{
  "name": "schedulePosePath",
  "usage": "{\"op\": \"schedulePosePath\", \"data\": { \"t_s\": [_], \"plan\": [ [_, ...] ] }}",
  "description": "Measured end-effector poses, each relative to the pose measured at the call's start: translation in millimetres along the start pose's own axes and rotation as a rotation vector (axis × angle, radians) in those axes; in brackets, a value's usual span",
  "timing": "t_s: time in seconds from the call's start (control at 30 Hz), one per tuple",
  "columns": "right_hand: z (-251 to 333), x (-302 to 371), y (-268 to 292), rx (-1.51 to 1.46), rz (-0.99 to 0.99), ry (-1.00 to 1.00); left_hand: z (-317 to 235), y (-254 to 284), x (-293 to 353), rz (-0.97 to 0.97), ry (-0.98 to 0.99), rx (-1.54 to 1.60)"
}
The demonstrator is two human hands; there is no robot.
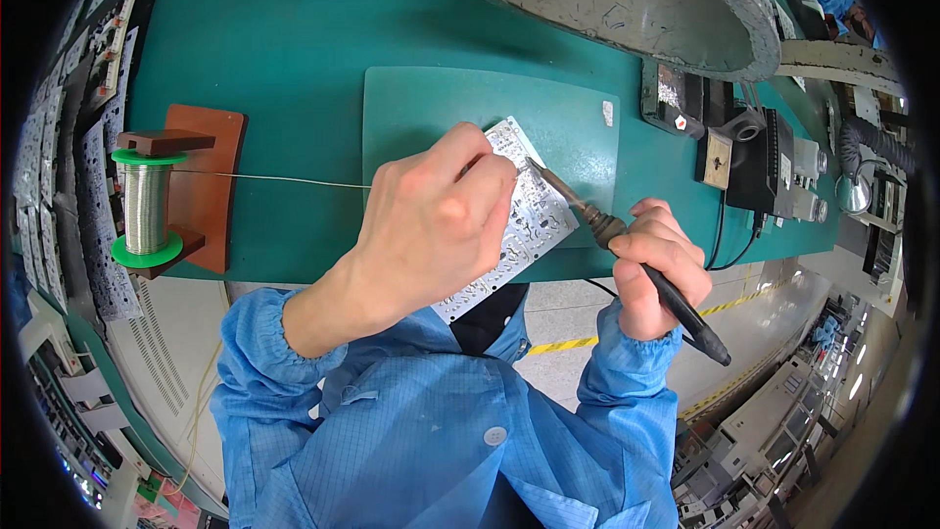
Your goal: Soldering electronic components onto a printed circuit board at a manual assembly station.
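Note:
My left hand (431, 220) is closed, its fingers curled over the upper left part of a printed circuit board (539, 216). A thin solder wire (294, 179) runs from the left into this hand; the pinched end is hidden by the fingers. Pen-like, a soldering iron (590, 216) with a black handle sits in my right hand (661, 264). Its tip points up and left and meets the board's upper right edge area, close to my left fingertips; I cannot tell if it touches. The silvery board lies tilted, partly on a translucent green mat (411, 103), its lower end overhanging the table's front edge.
At left, a solder spool (147, 206) with green flanges stands on a brown holder (208, 186). A round grey lamp or magnifier head (617, 0) hangs over the back. A black soldering station (774, 167) and iron stand (739, 127) occupy the right. Boards (98, 147) line the left edge.

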State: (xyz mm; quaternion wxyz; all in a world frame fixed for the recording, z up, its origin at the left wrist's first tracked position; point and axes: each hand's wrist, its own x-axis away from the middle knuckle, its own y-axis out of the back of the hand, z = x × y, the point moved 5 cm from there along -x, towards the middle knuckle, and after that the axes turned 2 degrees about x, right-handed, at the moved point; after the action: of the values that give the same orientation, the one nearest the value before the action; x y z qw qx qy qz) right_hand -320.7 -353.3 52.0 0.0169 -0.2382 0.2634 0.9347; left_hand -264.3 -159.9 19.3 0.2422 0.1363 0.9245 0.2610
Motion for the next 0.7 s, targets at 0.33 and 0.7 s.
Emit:
{"op": "schedulePosePath", "data": {
  "t_s": [0.33,0.7],
  "plan": [
    [0.6,1.3,1.8,-0.008,-0.004,0.003,-2.3,-1.4,0.0,0.01,-0.04,-0.083],
    [3.2,2.2,1.7,0.003,-0.022,-0.028,-6.0,-4.8,-1.4,0.003,-0.062,0.021]
  ]
}}
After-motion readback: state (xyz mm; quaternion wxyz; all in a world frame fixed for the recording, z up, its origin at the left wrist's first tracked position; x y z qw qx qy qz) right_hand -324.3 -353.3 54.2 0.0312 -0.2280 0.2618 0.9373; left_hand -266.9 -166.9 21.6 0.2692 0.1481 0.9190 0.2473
